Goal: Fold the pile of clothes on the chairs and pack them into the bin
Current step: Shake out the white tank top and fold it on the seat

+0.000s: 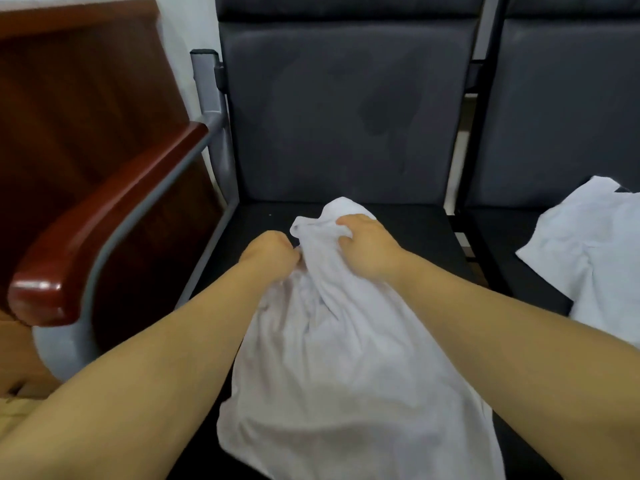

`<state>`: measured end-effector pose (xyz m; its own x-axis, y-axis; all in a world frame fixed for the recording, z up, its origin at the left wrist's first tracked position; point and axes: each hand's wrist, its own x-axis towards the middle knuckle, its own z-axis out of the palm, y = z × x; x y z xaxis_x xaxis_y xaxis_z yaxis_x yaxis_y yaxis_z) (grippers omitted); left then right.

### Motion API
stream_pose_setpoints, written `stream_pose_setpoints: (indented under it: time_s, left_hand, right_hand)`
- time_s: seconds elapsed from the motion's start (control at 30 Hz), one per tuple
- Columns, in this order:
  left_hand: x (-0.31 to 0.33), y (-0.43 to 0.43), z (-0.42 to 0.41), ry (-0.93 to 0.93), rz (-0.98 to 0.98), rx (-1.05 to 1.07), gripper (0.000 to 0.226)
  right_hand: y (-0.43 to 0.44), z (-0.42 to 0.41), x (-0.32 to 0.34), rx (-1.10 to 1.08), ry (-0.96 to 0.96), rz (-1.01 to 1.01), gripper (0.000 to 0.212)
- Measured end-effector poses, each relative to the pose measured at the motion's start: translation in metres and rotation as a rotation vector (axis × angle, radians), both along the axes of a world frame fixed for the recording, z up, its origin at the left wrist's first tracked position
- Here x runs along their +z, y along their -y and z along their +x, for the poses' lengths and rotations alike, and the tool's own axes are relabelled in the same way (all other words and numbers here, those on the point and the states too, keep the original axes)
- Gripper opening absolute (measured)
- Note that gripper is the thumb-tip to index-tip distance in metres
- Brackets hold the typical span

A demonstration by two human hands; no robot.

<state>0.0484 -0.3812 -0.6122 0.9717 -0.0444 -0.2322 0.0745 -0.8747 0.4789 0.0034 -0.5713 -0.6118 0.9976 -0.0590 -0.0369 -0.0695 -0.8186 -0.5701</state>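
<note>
**Q:** Where is the white garment (346, 358) recorded?

**A:** It is recorded at centre and lower centre of the frame. It is spread crumpled over the dark seat (415, 230) and runs off toward the bottom edge. Its top end is bunched up just below the grey backrest (346, 109).

**Q:** How is each grip noted?

**A:** The left hand (270, 252) is seen closed into a fist at the garment's upper left edge. Cloth is drawn into that grip, though the fingertips are hidden. The right hand (367, 247) is laid over the bunched top with its fingers curled into the fabric, so cloth is gripped there too.

**Q:** What else is entered?

**A:** A second white garment (588, 265) is logged at the right edge, lying on the neighbouring seat (502, 237), apart from the first. A red-brown wooden armrest (104, 220) on a grey metal frame (214, 109) is noted at the left.
</note>
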Motion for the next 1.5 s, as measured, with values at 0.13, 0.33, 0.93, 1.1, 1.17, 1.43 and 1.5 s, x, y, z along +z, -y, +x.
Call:
stream_pose_setpoints:
  time_s: [0.13,0.33,0.93,1.1,1.17,1.43,1.5]
  left_hand:
    - [0.004,-0.003,0.034,0.060,-0.093,0.082,0.021]
    - [0.014,-0.053,0.026,0.148,0.271,0.100,0.036]
    - [0.052,-0.039,0.071,-0.595,-0.907,0.237,0.035]
    - [0.055,-0.055,0.072,-0.232,-1.177,0.386,0.036]
    - [0.047,-0.056,0.072,-0.168,-1.239,0.363,0.028]
    - [0.005,-0.058,0.097,-0.010,-0.584,0.399,0.034]
    - [0.005,-0.054,0.099,-0.018,-0.551,0.431,0.023]
  right_hand:
    - [0.015,0.031,-0.023,0.013,-0.093,-0.192,0.050]
    - [0.061,0.022,-0.036,-0.251,-0.202,-0.427,0.074]
    - [0.049,0.024,-0.041,-0.263,-0.137,-0.383,0.073]
    - [0.049,0.023,-0.041,-0.264,-0.119,-0.388,0.072]
    - [0.049,0.023,-0.040,-0.262,-0.127,-0.396,0.072]
    - [0.047,0.025,-0.038,-0.257,-0.164,-0.406,0.071]
    - [0.048,0.026,-0.037,-0.257,-0.183,-0.403,0.071]
